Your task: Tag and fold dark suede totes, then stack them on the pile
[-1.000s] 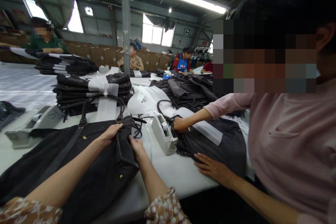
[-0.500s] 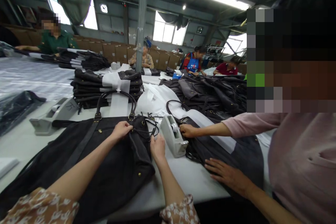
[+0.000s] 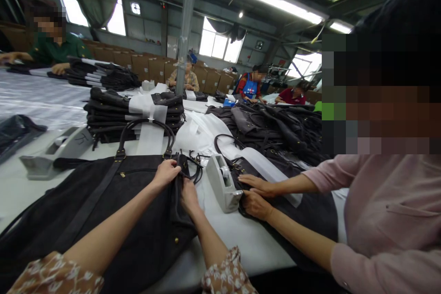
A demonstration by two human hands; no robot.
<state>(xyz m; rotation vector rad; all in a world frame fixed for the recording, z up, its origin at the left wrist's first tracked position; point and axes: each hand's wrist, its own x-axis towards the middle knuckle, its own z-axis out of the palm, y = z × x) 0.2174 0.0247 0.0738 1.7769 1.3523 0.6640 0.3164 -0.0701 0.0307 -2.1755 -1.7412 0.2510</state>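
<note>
A large black handbag (image 3: 138, 220) lies flat on the white table in front of me, its looped handles pointing away. My left hand (image 3: 166, 172) is closed on the bag's upper right corner, thumb and fingertips pinching the edge. Just below and to the right, my right hand (image 3: 189, 194) is closed on the folded side of the same bag, its fingertips partly hidden. A thin black cord (image 3: 199, 172) curls out beyond my hands. White wrapping (image 3: 150, 138) shows behind the handles.
A grey tape dispenser (image 3: 223, 183) stands right of my hands, another tape dispenser (image 3: 57, 151) at left. A stack of black bags (image 3: 103, 112) rises behind. At right, a co-worker's hands (image 3: 258, 195) rest on another black bag (image 3: 310, 211). More bags (image 3: 272, 124) are heaped beyond.
My right hand has moved left from the cord to the bag's side. The bag's corner flap is folded inward. The co-worker's two hands have come together near the dispenser.
</note>
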